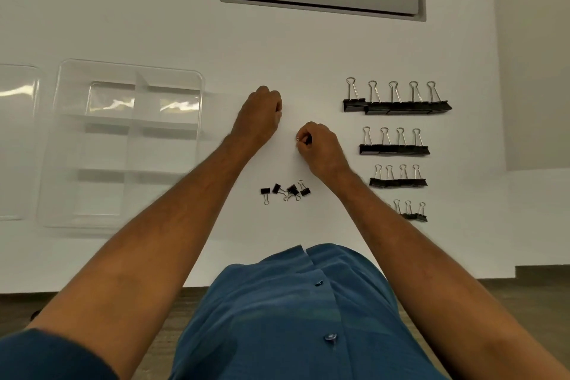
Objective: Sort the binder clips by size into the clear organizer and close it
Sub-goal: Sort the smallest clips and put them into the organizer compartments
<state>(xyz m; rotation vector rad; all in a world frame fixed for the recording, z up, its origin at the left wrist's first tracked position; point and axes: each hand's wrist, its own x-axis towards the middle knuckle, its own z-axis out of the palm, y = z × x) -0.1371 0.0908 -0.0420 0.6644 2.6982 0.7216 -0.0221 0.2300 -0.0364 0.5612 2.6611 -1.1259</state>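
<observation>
Toward the right edge of the worktop (277,49) we have four rows of binder clips laid out by size: the largest row (396,99) farthest back, then the medium row (393,142), the smaller row (398,177) and the smallest row (410,212) nearest the front edge, partly hidden by our right forearm. A loose cluster of tiny clips (285,191) lies near the middle front, not yet in any row. Our right hand (317,148) is curled, pinching what looks like one tiny clip (303,139) at the fingertips; our left hand (262,114) is closed into a loose fist, and we cannot tell whether it holds anything. The clear organizer (123,145) sits open near the left edge, every compartment empty as far as we see, its lid (17,139) lying just beside it. We judge grouping nearly done; filling and closing remain.
</observation>
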